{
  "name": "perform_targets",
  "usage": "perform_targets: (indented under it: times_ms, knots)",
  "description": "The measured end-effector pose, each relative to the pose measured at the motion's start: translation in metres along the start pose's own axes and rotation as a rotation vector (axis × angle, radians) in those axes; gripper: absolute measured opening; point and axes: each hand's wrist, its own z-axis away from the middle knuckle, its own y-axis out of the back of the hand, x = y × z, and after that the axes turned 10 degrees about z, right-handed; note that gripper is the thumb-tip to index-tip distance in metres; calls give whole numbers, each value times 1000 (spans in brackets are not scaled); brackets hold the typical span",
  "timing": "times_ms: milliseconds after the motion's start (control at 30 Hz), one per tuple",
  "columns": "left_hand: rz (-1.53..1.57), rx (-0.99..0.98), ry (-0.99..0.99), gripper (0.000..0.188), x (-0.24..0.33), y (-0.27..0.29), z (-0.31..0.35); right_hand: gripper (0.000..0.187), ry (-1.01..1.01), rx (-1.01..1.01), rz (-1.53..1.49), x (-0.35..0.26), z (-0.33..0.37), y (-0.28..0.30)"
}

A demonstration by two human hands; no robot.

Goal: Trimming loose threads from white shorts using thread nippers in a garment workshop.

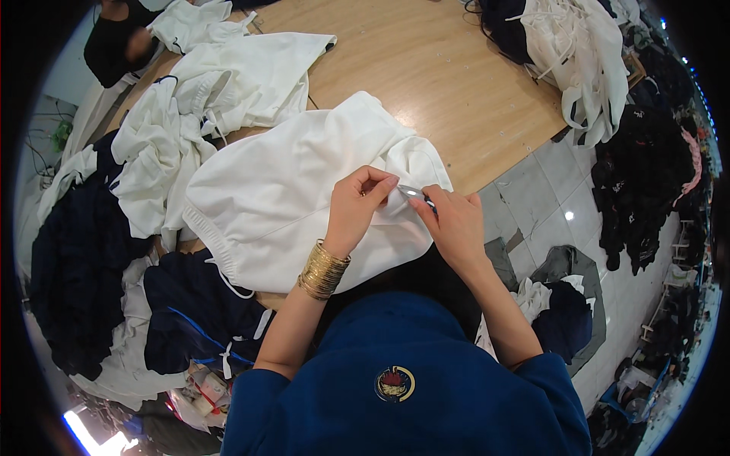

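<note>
A pair of white shorts [281, 182] lies across the table's near edge, its gathered waistband and a loose drawstring toward the lower left. Over the right end of the shorts, my left hand [360, 199] is closed in a pinch, thumb against forefinger; whatever sits between those fingertips is too small to make out. My right hand [454, 224] grips small metal thread snips [414, 193], with the blades pointing left, close to my left fingertips. Gold bangles ring my left wrist.
More white garments [243, 80] are heaped at the far left, with dark navy clothing [72, 258] below them. White pieces [578, 53] hang over the wooden table's [395, 45] far right corner. Black garments [635, 182] pile up on the right. Another person [118, 45] stands at the upper left.
</note>
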Motion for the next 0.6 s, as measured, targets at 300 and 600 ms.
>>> perform_targets:
  times_ms: [300, 600]
  knots:
    - [23, -2, -40, 14, -1, 1, -3, 25, 23, 23, 19, -2, -4, 0]
    - [-377, 116, -544, 10, -8, 2, 4, 28, -142, -12, -70, 28, -9, 3]
